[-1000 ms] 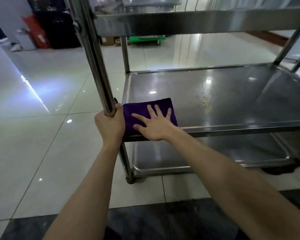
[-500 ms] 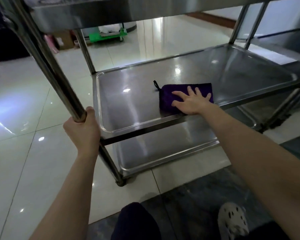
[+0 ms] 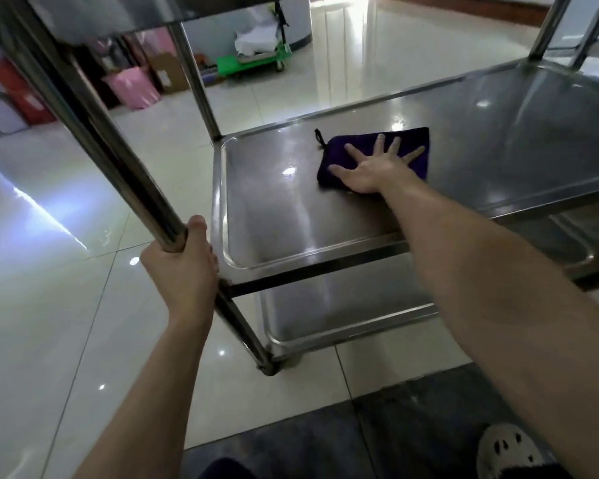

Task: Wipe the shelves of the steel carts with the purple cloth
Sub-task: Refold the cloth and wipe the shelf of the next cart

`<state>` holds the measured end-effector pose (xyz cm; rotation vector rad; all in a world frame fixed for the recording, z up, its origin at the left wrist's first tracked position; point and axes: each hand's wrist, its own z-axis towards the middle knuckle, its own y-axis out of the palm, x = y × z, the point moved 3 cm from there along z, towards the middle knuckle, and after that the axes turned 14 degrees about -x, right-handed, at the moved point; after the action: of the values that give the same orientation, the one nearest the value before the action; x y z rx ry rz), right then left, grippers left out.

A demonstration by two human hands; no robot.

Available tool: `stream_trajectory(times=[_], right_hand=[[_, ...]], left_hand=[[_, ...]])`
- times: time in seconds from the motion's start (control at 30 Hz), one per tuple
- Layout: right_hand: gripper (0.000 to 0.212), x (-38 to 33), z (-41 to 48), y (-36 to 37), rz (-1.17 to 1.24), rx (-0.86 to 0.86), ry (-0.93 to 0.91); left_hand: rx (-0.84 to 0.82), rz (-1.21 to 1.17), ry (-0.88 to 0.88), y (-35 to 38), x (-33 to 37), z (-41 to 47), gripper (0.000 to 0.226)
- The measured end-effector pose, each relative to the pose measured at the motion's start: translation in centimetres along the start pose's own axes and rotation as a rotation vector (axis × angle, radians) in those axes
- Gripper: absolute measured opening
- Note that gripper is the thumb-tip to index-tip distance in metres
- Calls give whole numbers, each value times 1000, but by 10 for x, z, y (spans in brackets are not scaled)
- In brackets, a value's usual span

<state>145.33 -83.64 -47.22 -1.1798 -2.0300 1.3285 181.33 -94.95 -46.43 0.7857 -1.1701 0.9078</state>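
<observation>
The folded purple cloth (image 3: 414, 141) lies flat on the steel cart's middle shelf (image 3: 277, 216), toward its far side, with a small black loop at its left corner. My right hand (image 3: 372, 167) presses down on the cloth with fingers spread straight. My left hand (image 3: 182, 267) grips the cart's near left upright post (image 3: 94, 140) just above the shelf corner. Below is the bottom shelf (image 3: 325, 309); the top shelf's underside runs along the upper edge of the view.
A second steel cart's posts (image 3: 588, 32) stand at the far right. Glossy tiled floor (image 3: 66, 323) surrounds the cart. Pink bags (image 3: 132, 86), boxes and a green trolley (image 3: 248, 63) sit at the back. My shoe (image 3: 507, 451) is at the bottom right on dark tiles.
My right hand has slid the cloth from the shelf's near left corner rightward, then away from me toward the far side. My left hand keeps its grip on the post.
</observation>
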Motion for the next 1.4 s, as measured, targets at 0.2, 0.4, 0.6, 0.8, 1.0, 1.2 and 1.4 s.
stream_trajectory(times=[0.2, 0.4, 0.6, 0.8, 1.0, 1.2, 1.4], right_hand=[[85, -145, -43, 42, -150, -50, -334], [65, -114, -103, 77, -140, -95, -522], [61, 6, -104, 63, -36, -82, -388], [66, 152, -49, 25, 91, -33, -54], [84, 150, 3, -2, 105, -33, 60], [84, -1, 12, 0, 8, -18, -117], [77, -128, -42, 43, -128, -33, -395]], left_hand=[[-3, 22, 17, 1, 5, -3, 33], [8, 24, -1, 1, 9, -3, 29], [-14, 32, -41, -3, 9, 0, 33], [-17, 13, -39, -3, 6, 2, 33], [-24, 1, -9, -1, 3, -1, 35], [-1, -3, 10, 2, 4, -2, 37], [18, 14, -8, 0, 6, -4, 32]])
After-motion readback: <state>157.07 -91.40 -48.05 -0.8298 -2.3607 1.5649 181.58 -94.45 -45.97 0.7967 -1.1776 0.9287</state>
